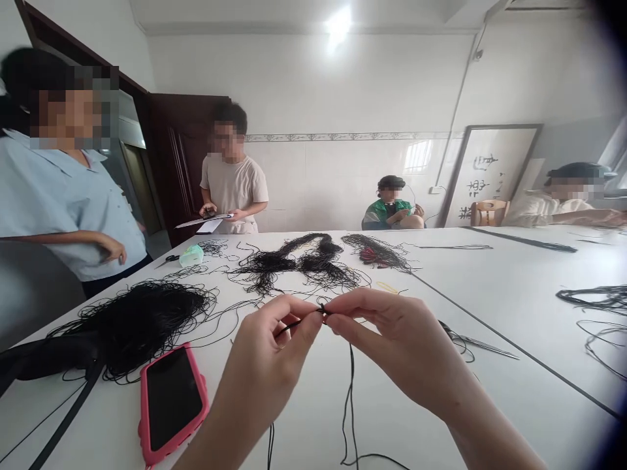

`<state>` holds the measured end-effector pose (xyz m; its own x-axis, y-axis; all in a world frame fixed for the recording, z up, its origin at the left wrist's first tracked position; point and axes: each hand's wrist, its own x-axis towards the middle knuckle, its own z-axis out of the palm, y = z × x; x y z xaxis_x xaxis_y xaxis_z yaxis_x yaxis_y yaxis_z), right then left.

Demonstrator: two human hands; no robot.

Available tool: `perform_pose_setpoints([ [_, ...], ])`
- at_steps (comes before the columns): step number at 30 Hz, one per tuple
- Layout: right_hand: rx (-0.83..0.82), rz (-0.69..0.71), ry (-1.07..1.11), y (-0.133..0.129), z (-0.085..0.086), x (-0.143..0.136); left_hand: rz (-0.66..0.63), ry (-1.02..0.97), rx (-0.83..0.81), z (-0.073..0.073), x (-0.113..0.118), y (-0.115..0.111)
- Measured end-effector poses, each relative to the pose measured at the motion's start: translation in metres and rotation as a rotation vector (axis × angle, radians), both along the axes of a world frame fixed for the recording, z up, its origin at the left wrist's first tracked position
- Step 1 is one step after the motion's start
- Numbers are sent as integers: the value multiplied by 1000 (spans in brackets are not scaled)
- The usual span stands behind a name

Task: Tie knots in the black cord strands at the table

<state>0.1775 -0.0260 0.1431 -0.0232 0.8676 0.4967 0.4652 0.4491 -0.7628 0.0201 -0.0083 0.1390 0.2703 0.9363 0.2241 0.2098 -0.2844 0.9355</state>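
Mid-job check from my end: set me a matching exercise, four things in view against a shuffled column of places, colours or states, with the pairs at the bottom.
Column one
1. Left hand and right hand
2. Phone
3. Framed panel
4. Small container

Column two
A. Pale green, towards the far left of the table
B. Leaning against the wall
C. Pinching black cord at the fingertips
D. In a pink case, dark screen facing up

Pairs: 1-C, 2-D, 3-B, 4-A
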Motion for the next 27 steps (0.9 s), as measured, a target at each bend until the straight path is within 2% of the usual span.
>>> perform_pose_setpoints([
  [3,-8,19,13,1,-1,1,7,-42,-3,-3,3,0],
  [10,-74,24,53,-1,-1,2,-152,-258,-122,-5,1,5],
  [17,-62,-10,-10,-1,0,7,-118,-228,-99,-4,3,5],
  [23,-151,47,49,-1,2,8,-208,-327,-216,-7,6,5],
  [25,-144,5,59,0,2,6,-209,-379,-262,-8,7,5],
  [27,-66,-66,60,1,1,4,-207,-430,-296,-9,9,4],
])
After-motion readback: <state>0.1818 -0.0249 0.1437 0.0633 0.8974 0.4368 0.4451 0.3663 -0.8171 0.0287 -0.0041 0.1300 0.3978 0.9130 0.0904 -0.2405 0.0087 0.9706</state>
